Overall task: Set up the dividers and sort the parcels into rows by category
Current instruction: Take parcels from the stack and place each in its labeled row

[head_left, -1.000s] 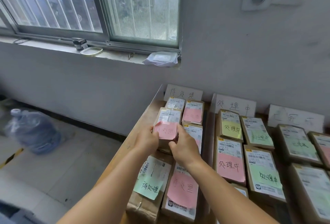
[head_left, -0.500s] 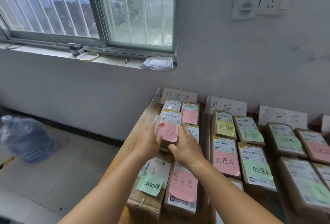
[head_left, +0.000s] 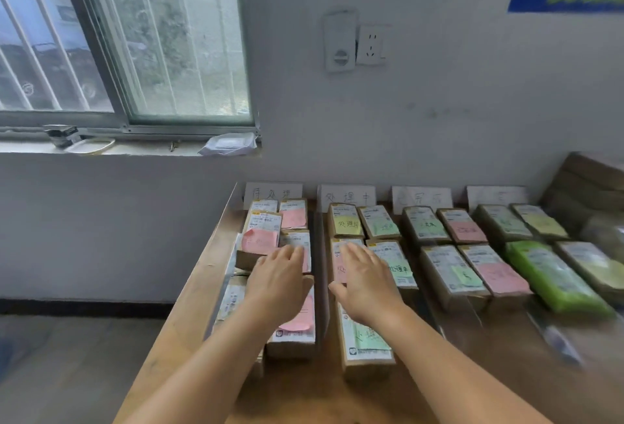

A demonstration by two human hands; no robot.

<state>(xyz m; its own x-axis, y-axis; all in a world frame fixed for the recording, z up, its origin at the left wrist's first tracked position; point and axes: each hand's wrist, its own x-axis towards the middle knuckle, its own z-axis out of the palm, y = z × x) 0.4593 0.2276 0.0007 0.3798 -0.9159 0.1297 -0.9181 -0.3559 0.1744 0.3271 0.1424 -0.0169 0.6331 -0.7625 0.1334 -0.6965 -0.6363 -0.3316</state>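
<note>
Brown parcels with coloured sticky notes lie in rows on a wooden table point(head_left: 189, 309). White divider cards stand against the wall: the first card point(head_left: 272, 192), the second card point(head_left: 347, 194), the third card point(head_left: 421, 198), a fourth card point(head_left: 496, 195). A parcel with a pink note point(head_left: 259, 240) sits stacked in the leftmost row. My left hand point(head_left: 279, 283) hovers with fingers extended over that row, just in front of this parcel, holding nothing. My right hand point(head_left: 366, 280) is spread flat over the second row. A green parcel point(head_left: 550, 275) lies further right.
A dark strip point(head_left: 319, 255) separates the first two rows. A cardboard box point(head_left: 587, 184) stands at the far right by the wall. On the window sill lie a white packet point(head_left: 228, 144) and a tape roll point(head_left: 91, 146). A wall socket point(head_left: 371, 43) is above the table.
Both hands have let go of the pink-note parcel, now resting in the left row. They have drawn back and spread apart, the right hand moving over the second row. The view swung right.
</note>
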